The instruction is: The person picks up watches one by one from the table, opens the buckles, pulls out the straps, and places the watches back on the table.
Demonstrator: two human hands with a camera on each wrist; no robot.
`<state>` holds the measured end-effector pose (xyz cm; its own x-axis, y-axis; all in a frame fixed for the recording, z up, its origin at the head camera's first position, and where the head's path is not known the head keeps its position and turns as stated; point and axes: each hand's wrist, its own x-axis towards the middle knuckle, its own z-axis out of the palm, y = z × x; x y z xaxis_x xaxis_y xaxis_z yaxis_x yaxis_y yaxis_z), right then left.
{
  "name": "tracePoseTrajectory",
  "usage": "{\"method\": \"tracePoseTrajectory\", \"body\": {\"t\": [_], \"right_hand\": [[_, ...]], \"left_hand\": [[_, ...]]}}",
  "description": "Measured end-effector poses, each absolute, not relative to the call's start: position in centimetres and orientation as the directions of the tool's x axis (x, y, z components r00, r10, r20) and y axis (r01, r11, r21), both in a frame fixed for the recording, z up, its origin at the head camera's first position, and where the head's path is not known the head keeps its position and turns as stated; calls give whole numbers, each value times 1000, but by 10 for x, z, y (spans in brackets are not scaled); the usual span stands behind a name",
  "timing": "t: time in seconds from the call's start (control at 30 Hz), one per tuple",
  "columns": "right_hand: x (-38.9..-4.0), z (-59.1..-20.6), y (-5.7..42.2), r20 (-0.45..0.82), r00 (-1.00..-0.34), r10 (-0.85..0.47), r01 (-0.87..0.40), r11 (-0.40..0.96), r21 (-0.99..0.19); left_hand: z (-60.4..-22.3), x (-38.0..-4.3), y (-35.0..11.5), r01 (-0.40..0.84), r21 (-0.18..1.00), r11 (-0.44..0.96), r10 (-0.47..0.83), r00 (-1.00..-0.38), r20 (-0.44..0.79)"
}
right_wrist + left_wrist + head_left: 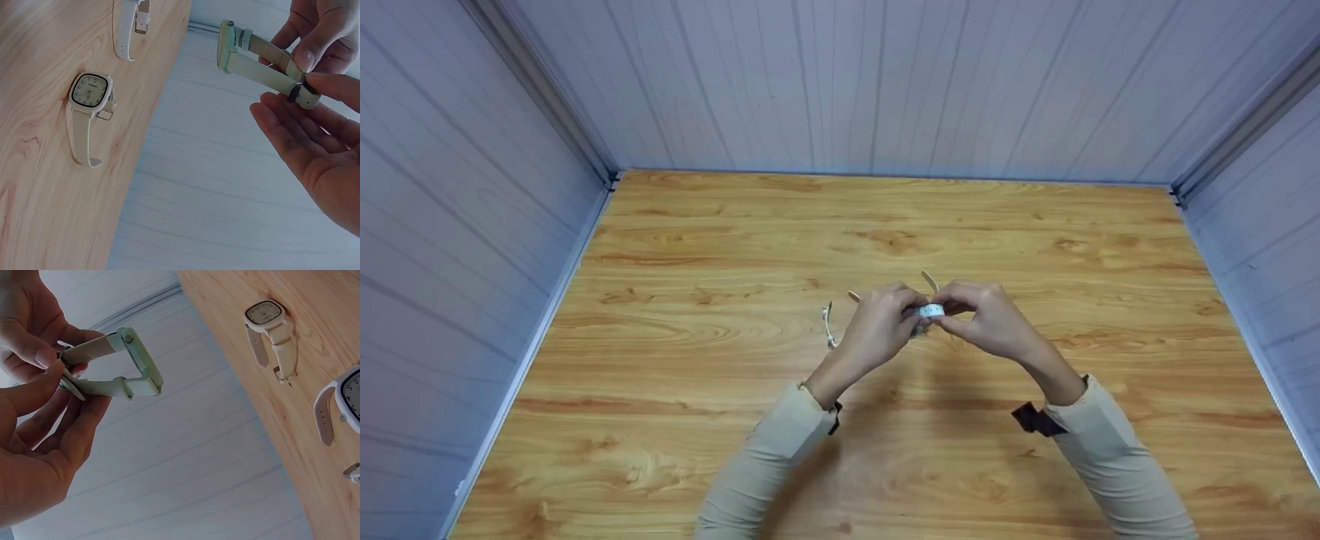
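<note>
A pale green wristwatch point(147, 374) is held up between both hands, its strap bent into a loop. My left hand point(881, 326) pinches the strap near the buckle from one side. From the other side my right hand point(986, 319) grips the strap end point(309, 100) at the dark buckle. In the right wrist view the green watch case point(226, 48) points away from the fingers, and its dial is seen only edge-on. Fingertips cover part of the buckle, so whether it is fastened cannot be told.
On the wood-grain table point(697, 420) lies a cream watch point(90, 90), face up with its strap undone. A white watch point(323, 410) lies near it, cut off by the frame edge. Pale panel walls point(840, 82) enclose the table at the back and sides.
</note>
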<state>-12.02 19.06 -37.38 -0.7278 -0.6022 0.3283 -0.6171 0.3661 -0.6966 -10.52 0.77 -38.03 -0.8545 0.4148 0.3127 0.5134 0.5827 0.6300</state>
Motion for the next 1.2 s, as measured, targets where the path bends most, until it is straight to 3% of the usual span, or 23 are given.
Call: {"method": "tracePoseTrajectory", "body": {"t": [0.97, 1.2], "right_hand": [[-118, -380, 191, 375, -779, -503, -555, 274, -785], [-107, -359, 184, 340, -816, -468, -471, 195, -860]], "left_hand": [[-378, -108, 3, 425, 794, 433, 398, -881, 255], [-376, -108, 0, 404, 828, 388, 400, -884, 244]]}}
